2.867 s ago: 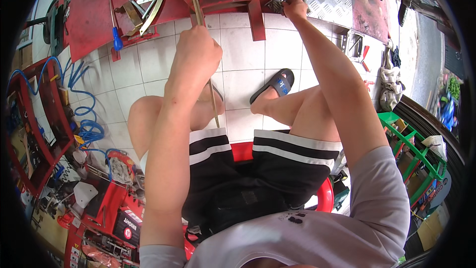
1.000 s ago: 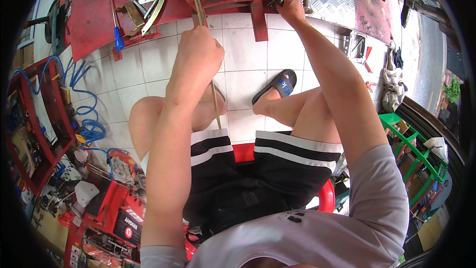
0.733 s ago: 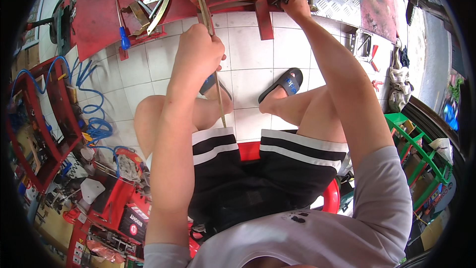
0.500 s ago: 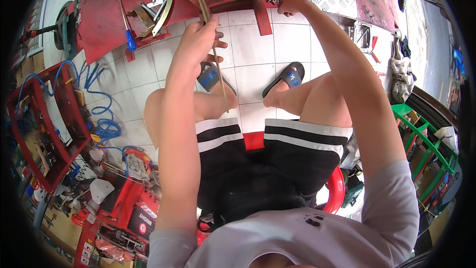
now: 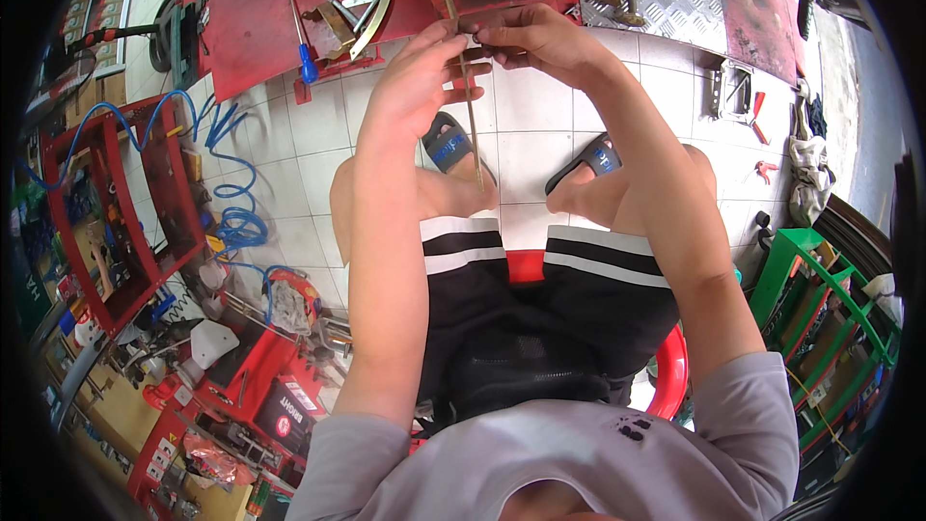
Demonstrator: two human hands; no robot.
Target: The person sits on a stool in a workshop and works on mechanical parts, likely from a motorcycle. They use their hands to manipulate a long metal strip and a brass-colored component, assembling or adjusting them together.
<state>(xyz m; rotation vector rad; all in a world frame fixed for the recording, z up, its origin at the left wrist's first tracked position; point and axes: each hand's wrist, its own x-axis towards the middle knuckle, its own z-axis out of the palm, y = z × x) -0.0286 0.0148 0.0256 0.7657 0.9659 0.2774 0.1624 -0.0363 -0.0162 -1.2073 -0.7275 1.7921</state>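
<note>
Right hand has moved to upper centre, pinched, contents unclear; half-open left hand loosely curls around a rod.

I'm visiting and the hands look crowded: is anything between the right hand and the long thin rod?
Only the left hand, which crowds the long thin rod close to the right hand. Nothing else visible blocks the way; whether the right hand touches it, I can't tell.

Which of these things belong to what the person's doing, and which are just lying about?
Apparently in use:
thin brass-coloured rod
left hand and right hand, fingers close around the rod

Apparently just lying about:
blue-handled screwdriver, on the red platform
coiled blue hose
</note>
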